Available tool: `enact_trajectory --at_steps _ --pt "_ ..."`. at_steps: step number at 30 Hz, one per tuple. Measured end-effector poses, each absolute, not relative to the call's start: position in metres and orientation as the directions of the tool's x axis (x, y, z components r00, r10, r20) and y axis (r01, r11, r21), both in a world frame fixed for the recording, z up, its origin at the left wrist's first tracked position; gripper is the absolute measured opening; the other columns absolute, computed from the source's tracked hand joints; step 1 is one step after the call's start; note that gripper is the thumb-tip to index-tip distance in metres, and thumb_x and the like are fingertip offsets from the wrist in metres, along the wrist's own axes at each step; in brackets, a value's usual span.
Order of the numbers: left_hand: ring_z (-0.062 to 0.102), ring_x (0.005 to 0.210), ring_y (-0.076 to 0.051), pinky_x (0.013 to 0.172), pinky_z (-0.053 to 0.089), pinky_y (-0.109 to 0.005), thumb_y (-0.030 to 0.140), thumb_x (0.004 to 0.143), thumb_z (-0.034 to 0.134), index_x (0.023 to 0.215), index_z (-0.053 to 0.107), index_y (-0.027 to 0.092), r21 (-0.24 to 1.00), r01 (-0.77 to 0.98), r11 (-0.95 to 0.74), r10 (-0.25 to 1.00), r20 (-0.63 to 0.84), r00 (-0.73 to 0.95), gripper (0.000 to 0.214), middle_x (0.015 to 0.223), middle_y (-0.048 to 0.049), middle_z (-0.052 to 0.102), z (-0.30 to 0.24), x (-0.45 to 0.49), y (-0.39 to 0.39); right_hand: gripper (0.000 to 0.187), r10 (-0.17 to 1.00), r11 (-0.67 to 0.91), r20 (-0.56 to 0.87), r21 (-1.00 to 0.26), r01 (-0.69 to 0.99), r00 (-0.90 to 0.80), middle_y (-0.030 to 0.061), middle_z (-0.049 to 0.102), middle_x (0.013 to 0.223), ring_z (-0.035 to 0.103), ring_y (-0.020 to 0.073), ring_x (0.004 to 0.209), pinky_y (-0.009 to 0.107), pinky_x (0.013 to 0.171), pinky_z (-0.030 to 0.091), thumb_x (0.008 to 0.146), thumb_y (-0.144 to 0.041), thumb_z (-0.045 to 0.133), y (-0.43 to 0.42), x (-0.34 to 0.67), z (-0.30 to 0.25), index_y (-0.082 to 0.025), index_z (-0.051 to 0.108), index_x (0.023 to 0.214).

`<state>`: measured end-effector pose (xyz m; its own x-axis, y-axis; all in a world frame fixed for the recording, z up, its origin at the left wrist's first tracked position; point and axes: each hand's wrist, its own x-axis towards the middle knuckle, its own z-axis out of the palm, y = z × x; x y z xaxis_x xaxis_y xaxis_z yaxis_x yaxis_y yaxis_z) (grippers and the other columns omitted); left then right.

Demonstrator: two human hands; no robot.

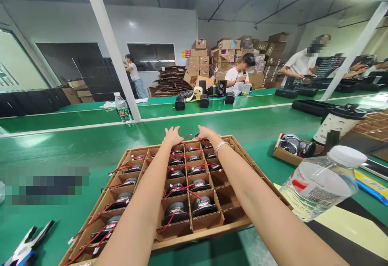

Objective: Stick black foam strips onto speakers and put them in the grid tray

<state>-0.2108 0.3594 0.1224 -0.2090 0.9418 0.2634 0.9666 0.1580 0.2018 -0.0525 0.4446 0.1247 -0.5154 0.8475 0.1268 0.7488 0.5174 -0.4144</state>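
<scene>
Left hand (pixel 172 136) and right hand (pixel 208 132) empty, fingers spread wide at far edge of cardboard tray (pixel 201 235); tray extends back toward body along its long axis, wired speakers (pixel 203 206) in cells

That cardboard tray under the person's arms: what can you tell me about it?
The tray is brown corrugated cardboard, a shallow box split by crossed cardboard strips into a grid of square compartments. It lies on a green workbench. Most compartments hold a round black speaker with red wires running across the grid, while a few on the right are empty. The left hand and right hand reach over its far edge.
</scene>
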Motion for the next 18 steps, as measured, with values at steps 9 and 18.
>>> enact_trajectory --at_steps 9,18 --pt "0.040 0.117 -0.028 0.096 0.034 -0.054 0.032 0.086 0.051 0.125 0.041 0.018 0.136 0.976 0.170 0.923 0.325 -0.206 0.042 0.130 -0.0103 0.040 0.137 -0.181 0.330 0.024 0.761 0.646 0.255 -0.378 0.663 -0.597 0.0084 0.055 0.110 0.053 0.0210 0.100 0.040 0.087 0.043 0.088 -0.027 0.054 0.375 -0.022 0.161 -0.013 0.056 0.106" --pt "0.055 0.082 -0.017 0.075 0.045 -0.034 0.029 0.088 0.044 0.097 0.055 0.013 0.116 0.988 -0.105 0.978 0.192 0.081 0.021 0.091 -0.0047 0.057 0.178 -0.126 0.237 0.012 0.399 0.892 0.252 -0.328 0.310 -0.882 0.0031 0.057 0.081 0.051 0.0177 0.082 0.030 0.074 0.039 0.078 -0.027 0.066 0.237 0.049 0.143 -0.017 0.066 0.072"
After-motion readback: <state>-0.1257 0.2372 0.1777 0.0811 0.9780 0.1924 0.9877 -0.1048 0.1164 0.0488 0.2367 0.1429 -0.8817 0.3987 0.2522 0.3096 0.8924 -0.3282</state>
